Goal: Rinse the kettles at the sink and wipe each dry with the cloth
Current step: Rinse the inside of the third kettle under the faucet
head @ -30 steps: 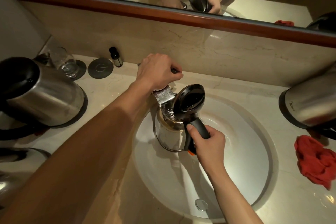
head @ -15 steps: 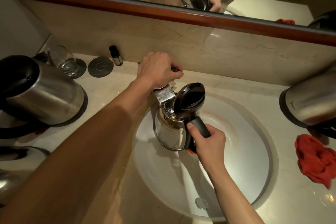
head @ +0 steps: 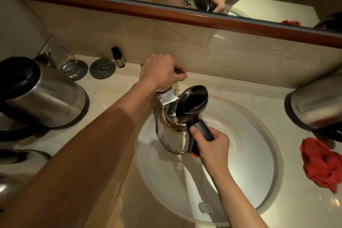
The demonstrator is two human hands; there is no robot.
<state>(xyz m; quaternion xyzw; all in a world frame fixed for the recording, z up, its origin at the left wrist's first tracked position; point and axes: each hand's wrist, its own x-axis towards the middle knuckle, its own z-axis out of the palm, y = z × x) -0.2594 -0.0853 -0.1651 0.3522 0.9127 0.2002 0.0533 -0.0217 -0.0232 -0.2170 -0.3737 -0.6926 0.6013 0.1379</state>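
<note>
The right hand (head: 212, 147) is gripping the open kettle (head: 173, 135) over the sink (head: 259, 153), fingers clamped on its handle, while left hand (head: 161, 72) fingers are curling round the tap (head: 166, 97).

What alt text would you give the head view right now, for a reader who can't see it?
Over a white sink, the right hand grips the handle of an open-lidded steel kettle under the faucet spout, water running in, while the left hand grips the tap handle. More kettles and a red cloth sit on the marble counter.
</note>
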